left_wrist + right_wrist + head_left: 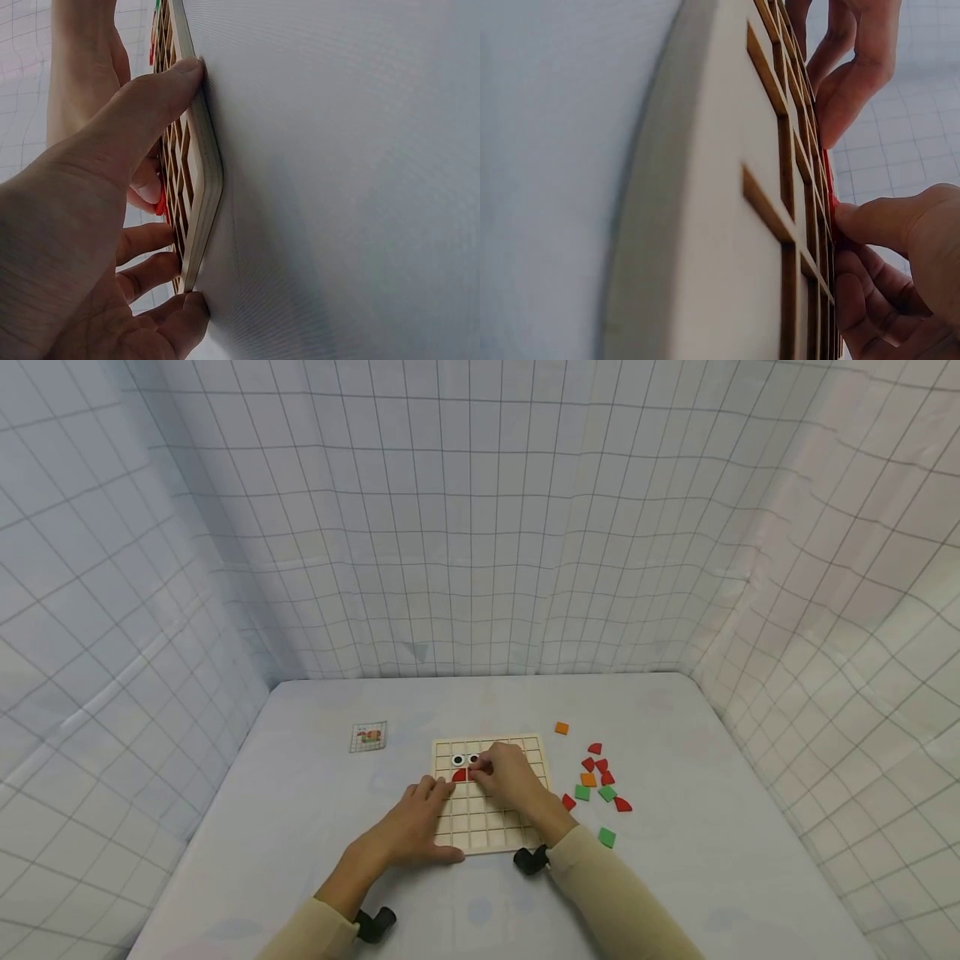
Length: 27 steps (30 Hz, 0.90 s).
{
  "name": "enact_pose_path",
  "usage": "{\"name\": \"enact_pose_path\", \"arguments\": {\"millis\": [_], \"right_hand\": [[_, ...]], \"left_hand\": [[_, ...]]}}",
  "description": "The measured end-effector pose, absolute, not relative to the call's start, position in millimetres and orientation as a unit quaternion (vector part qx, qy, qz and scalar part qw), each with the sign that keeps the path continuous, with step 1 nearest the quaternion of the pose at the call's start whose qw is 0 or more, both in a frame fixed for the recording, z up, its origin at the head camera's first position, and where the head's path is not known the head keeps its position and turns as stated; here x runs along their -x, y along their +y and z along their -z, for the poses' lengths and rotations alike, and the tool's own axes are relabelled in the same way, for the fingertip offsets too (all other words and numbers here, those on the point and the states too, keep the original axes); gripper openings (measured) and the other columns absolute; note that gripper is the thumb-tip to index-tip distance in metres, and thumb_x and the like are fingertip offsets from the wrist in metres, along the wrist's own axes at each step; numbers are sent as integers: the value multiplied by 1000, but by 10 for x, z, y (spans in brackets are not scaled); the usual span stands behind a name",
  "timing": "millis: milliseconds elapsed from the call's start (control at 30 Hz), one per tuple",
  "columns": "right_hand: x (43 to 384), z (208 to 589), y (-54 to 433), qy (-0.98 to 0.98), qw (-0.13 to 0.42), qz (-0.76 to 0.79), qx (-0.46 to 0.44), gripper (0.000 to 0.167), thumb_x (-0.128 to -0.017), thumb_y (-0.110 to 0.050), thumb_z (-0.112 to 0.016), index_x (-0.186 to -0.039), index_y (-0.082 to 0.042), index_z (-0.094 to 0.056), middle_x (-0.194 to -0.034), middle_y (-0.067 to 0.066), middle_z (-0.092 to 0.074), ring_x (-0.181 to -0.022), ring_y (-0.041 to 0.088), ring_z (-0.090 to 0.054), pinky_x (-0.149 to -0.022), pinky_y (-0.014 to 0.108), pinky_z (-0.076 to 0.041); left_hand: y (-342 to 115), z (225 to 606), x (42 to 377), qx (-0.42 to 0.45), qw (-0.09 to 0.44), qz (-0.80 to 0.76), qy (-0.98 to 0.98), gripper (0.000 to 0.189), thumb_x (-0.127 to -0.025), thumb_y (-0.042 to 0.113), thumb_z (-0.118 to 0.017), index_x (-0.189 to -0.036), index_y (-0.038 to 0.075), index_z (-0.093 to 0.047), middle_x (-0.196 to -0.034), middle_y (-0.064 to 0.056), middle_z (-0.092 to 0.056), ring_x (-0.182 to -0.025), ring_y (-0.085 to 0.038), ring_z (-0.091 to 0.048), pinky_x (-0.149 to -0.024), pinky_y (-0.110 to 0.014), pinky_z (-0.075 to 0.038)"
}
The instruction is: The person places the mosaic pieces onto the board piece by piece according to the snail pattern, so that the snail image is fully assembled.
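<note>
A light wooden grid board [483, 821] lies at the middle of the table. Two white tiles with black dots, one an eye tile [458, 760], sit side by side in its upper rows, above a red quarter-round tile [459, 775]. My right hand [512, 777] pinches a small red tile [160, 205] between thumb and fingertips, right at the grid beside that red one. Spread at the board's left side, my left hand [411, 827] touches its front edge with the thumb and rests its fingers on the left part.
Right of the board lie scattered red tiles [623, 805], green tiles [607, 837] and orange tiles [562, 727]. A small picture card [368, 737] with a printed grid lies at the back left. White gridded curtains [480, 527] stand behind the table and at both sides.
</note>
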State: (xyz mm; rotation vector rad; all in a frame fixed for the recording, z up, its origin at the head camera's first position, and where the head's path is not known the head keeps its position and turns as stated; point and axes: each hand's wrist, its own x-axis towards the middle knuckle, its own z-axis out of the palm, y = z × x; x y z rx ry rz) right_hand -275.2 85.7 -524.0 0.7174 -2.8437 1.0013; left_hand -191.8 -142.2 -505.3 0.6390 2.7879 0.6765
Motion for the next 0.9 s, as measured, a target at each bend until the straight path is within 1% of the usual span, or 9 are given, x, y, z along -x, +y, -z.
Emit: {"name": "enact_pose_path", "arguments": {"millis": [200, 333, 500, 767, 900], "right_hand": [[2730, 5273, 878, -915, 36, -320, -244, 7, -103, -11, -88, -97, -12, -91, -101, 2, -79, -90, 10, -67, -80, 28, -57], [2717, 5280, 892, -913, 36, -321, -248, 8, -103, -10, -89, -95, -11, -91, -102, 3, -78, -90, 11, -68, -80, 28, -59], [2706, 5262, 920, -915, 31, -314, -251, 10, -102, -10, -88, -93, -11, -89, -102, 2, -77, -90, 9, -67, -80, 27, -59], [2631, 5247, 1026, -905, 10, -354, -235, 8, -103, -11, -87, -96, -13, -89, -104, 0, -77, -93, 8, -68, -86, 28, -61], [2609, 5233, 1096, -902, 15, -364, -232, 5, -104, -12, -87, -101, -13, -90, -105, -1, -79, -93, 7, -70, -86, 26, -63]], "left_hand": [[-1433, 5046, 1913, -212, 101, -226, 945, 116, -85, 54, -105, -171, 2, -47, -158, -23, -54, -140, -45, -58, -120, -64, -56], [-1439, 5044, 1914, -218, 102, -227, 944, 117, -85, 54, -104, -172, 1, -47, -158, -25, -54, -140, -46, -58, -120, -65, -55], [-1433, 5056, 1919, -216, 103, -232, 943, 117, -85, 55, -104, -172, 1, -47, -159, -26, -54, -142, -47, -58, -121, -65, -54], [-1424, 5107, 1912, -205, 105, -229, 946, 117, -84, 56, -105, -172, 3, -49, -162, -25, -53, -145, -46, -57, -123, -64, -55], [-1428, 5098, 1912, -203, 103, -234, 945, 116, -84, 54, -105, -172, 2, -49, -166, -26, -52, -148, -47, -56, -124, -65, -53]]}}
